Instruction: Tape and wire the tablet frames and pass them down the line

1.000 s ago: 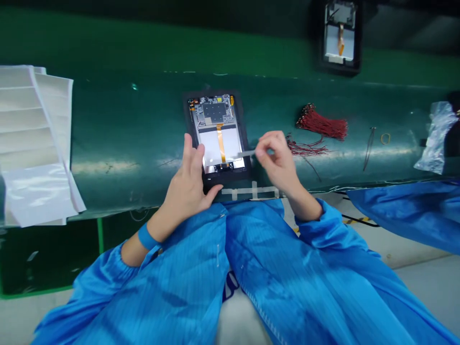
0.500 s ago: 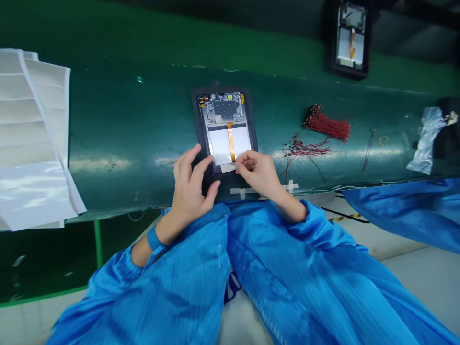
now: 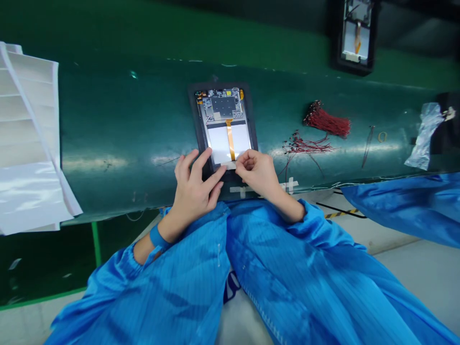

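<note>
Holding a pale strip [image 3: 231, 166] low across the opened tablet [image 3: 219, 142] on the green bench [image 3: 143, 120], pinching the strip's right tip with the right hand [image 3: 259, 173], touching its left tip with the spread-fingered left hand [image 3: 194, 188], seemingly having it placed but lacking final flattening

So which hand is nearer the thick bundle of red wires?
Right. The right hand is at the near end of the tablet, to the lower left of the wire bundle; the left hand is farther left, at the tablet's lower-left corner.
</note>
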Tool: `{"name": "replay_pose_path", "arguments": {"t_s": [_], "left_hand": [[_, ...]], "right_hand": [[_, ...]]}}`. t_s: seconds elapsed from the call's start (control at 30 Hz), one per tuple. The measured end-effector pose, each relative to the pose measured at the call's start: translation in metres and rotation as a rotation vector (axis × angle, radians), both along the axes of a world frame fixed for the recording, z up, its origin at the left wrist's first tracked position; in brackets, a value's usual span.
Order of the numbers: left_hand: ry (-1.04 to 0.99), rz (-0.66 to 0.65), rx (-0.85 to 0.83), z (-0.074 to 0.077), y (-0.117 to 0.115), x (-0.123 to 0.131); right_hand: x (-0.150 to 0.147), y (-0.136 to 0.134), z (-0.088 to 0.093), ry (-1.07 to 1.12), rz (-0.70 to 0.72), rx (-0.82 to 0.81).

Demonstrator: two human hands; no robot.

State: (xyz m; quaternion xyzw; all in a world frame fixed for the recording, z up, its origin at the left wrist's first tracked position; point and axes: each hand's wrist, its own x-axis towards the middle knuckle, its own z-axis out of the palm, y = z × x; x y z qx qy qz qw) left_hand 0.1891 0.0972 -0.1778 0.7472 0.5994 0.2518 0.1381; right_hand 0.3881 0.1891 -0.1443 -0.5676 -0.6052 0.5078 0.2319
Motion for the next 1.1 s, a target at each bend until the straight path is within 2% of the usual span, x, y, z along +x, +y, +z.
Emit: {"name": "replay_pose_path", "arguments": {"t_s": [0.3,0.5,0.67,0.83,1.1], "left_hand": [[0.003,-0.02,0.06,-0.002,-0.003,-0.003],[0.002,-0.011,0.008,-0.001,0.0,0.001],[0.018,-0.038,0.135,-0.003,0.001,-0.001],[-0.057,0.028,0.208,-0.008,-0.002,-0.012],[-0.036,-0.003,0.253,-0.007,-0.001,-0.007]], "right_hand": [[0.004,0.002,-0.004,0.081,-0.011,-0.083],[0.002,0.001,-0.004,0.053,-0.001,-0.043],[0.005,0.002,-0.004,0.114,-0.009,-0.037],[0.007,0.001,-0.005,0.242,0.012,-0.099],[0.002,-0.003,-0.01,0.108,0.064,-0.008]]}}
